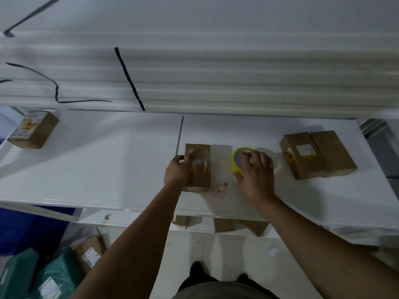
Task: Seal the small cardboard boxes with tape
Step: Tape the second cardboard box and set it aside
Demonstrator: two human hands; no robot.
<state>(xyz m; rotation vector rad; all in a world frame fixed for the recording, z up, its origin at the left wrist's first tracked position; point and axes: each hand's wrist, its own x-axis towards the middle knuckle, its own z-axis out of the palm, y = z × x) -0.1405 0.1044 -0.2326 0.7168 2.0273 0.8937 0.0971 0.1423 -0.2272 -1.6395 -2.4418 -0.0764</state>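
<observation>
A small cardboard box (pixel 200 179) lies on the white table (pixel 108 169) in the middle. My left hand (pixel 178 171) lies on the box's left side, its thumb pressing clear tape onto the top. A strip of clear tape (pixel 222 167) stretches from the box to a yellow-cored tape roll (pixel 236 157). My right hand (pixel 255 173) grips that roll from above, thumb at its near edge. Two more boxes (pixel 315 156) lie side by side at the right. Another box (pixel 34 129) sits at the far left.
A small pink cutter (pixel 219 190) lies near the table's front edge between my hands. A stack of white sheets (pixel 216 83) runs along the back. Below the table are more cardboard boxes (pixel 223 225) and green mailer bags (pixel 43 275).
</observation>
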